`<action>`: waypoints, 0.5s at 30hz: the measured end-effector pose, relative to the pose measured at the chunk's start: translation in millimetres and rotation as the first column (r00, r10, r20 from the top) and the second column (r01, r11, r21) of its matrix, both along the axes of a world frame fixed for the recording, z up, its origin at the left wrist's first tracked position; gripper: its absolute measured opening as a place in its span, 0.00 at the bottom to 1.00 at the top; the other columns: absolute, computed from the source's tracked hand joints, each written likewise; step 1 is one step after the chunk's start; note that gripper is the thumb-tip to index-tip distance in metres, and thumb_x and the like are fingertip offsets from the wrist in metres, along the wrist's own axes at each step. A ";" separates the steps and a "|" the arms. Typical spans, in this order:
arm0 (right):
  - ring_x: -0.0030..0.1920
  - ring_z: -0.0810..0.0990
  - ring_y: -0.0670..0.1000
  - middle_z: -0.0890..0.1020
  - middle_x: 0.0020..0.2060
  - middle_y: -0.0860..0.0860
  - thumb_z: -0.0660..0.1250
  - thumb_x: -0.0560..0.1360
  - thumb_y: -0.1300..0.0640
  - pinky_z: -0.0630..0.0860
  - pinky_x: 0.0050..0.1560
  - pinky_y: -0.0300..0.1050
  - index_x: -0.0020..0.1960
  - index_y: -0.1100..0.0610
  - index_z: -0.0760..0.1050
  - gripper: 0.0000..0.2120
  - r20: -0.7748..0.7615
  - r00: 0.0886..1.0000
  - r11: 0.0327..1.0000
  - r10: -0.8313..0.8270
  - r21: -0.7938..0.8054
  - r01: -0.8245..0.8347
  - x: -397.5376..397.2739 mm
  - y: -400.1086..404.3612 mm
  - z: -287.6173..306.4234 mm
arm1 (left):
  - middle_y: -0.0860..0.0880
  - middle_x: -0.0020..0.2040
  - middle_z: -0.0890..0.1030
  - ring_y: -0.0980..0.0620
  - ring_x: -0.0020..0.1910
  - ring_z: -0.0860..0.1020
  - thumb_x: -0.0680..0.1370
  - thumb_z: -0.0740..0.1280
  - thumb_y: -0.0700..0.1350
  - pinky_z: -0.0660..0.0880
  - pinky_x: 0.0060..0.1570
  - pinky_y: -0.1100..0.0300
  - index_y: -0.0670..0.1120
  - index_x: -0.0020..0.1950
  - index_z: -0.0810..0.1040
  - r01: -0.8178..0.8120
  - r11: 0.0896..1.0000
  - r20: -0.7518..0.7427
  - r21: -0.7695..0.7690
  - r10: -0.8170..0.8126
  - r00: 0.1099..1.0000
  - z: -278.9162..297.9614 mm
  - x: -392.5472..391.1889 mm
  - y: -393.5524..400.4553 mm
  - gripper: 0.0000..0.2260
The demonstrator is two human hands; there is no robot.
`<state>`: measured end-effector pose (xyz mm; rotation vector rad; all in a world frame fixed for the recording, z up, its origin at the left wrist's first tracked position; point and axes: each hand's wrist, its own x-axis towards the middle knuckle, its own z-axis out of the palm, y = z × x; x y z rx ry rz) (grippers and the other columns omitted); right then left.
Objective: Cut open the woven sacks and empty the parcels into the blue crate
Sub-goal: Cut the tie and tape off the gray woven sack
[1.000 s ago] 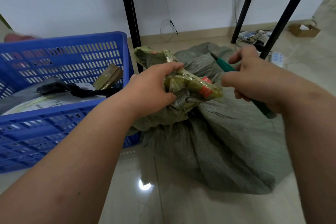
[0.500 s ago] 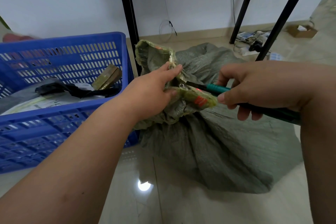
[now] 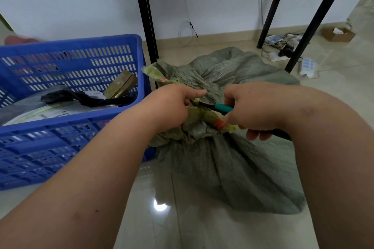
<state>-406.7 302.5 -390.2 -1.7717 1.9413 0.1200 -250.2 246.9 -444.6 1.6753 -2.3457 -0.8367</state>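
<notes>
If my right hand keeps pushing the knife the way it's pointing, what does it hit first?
Probably the taped neck of the sack, with the left hand gripping it right behind; the right hand aims the knife leftward, though depth is unclear.

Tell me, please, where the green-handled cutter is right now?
In the head view, the green-handled cutter is right of centre, gripped by the right hand, its tip at the woven sack's bunched neck beside the left hand.
</notes>
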 end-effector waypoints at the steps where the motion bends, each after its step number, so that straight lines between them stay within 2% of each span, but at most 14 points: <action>1: 0.39 0.85 0.57 0.76 0.45 0.57 0.60 0.80 0.60 0.82 0.37 0.51 0.44 0.50 0.66 0.08 -0.001 1.000 1.000 -0.004 0.005 0.004 1.0 -0.2 -0.3 | 0.52 0.65 0.78 0.58 0.31 0.74 0.79 0.62 0.35 0.76 0.32 0.62 0.68 0.71 0.66 0.000 1.000 -0.002 0.021 0.000 1.000 -0.4 0.5 0.2 0.31; 2: 0.39 0.85 0.57 0.76 0.45 0.57 0.60 0.80 0.60 0.82 0.37 0.51 0.44 0.50 0.66 0.08 -0.005 1.000 1.000 -0.005 0.011 0.005 1.9 -0.6 -0.6 | 0.53 0.69 0.75 0.57 0.31 0.74 0.78 0.62 0.34 0.77 0.31 0.63 0.68 0.71 0.66 -0.002 0.999 -0.006 0.041 0.003 1.000 -1.0 0.5 0.9 0.32; 4: 0.39 0.85 0.57 0.76 0.45 0.57 0.60 0.80 0.60 0.83 0.38 0.51 0.46 0.51 0.66 0.07 -0.008 1.000 1.000 -0.013 0.026 0.013 2.8 -0.9 -1.2 | 0.50 0.72 0.71 0.57 0.31 0.73 0.77 0.61 0.32 0.71 0.24 0.68 0.67 0.73 0.64 -0.014 0.998 -0.005 0.058 0.014 1.000 -3.5 -0.4 2.6 0.34; 6: 0.40 0.85 0.58 0.77 0.45 0.57 0.60 0.81 0.59 0.83 0.39 0.53 0.49 0.52 0.66 0.04 -0.008 1.000 1.000 -0.012 0.025 0.012 2.2 -0.3 0.2 | 0.50 0.74 0.69 0.58 0.35 0.75 0.77 0.61 0.32 0.68 0.23 0.69 0.66 0.75 0.61 -0.031 0.999 -0.009 0.037 0.031 0.999 -6.7 -0.9 2.7 0.35; 9: 0.40 0.85 0.59 0.78 0.44 0.59 0.59 0.81 0.60 0.84 0.41 0.56 0.51 0.56 0.69 0.01 -0.022 1.000 1.000 -0.016 0.015 0.017 -1.1 3.4 6.9 | 0.52 0.77 0.65 0.55 0.43 0.78 0.76 0.62 0.32 0.78 0.35 0.61 0.65 0.76 0.59 -0.046 0.999 -0.036 -0.022 0.045 0.998 -7.3 -1.2 1.3 0.36; 11: 0.41 0.85 0.59 0.78 0.44 0.59 0.58 0.81 0.61 0.83 0.42 0.55 0.54 0.56 0.69 0.03 -0.044 0.999 1.000 -0.024 0.008 0.025 -3.2 6.0 10.3 | 0.53 0.77 0.64 0.54 0.48 0.80 0.76 0.62 0.32 0.80 0.41 0.58 0.64 0.76 0.58 -0.032 0.998 -0.034 -0.045 0.030 0.999 -4.9 -2.9 2.9 0.37; 13: 0.42 0.85 0.57 0.76 0.41 0.56 0.58 0.81 0.61 0.82 0.38 0.50 0.56 0.57 0.69 0.05 -0.076 0.997 1.000 -0.020 -0.012 0.019 -1.6 4.5 7.4 | 0.56 0.78 0.62 0.52 0.55 0.79 0.76 0.61 0.31 0.79 0.43 0.59 0.64 0.77 0.56 0.009 0.998 -0.005 -0.062 -0.010 1.000 -2.6 -5.7 4.9 0.38; 15: 0.43 0.80 0.54 0.72 0.38 0.53 0.60 0.80 0.59 0.75 0.33 0.42 0.59 0.57 0.70 0.08 -0.105 0.994 0.999 0.001 -0.042 -0.005 3.3 0.0 -1.8 | 0.56 0.78 0.61 0.50 0.60 0.77 0.76 0.61 0.31 0.79 0.49 0.58 0.63 0.78 0.54 0.045 0.996 0.029 -0.078 -0.043 0.999 -1.0 -10.0 6.0 0.39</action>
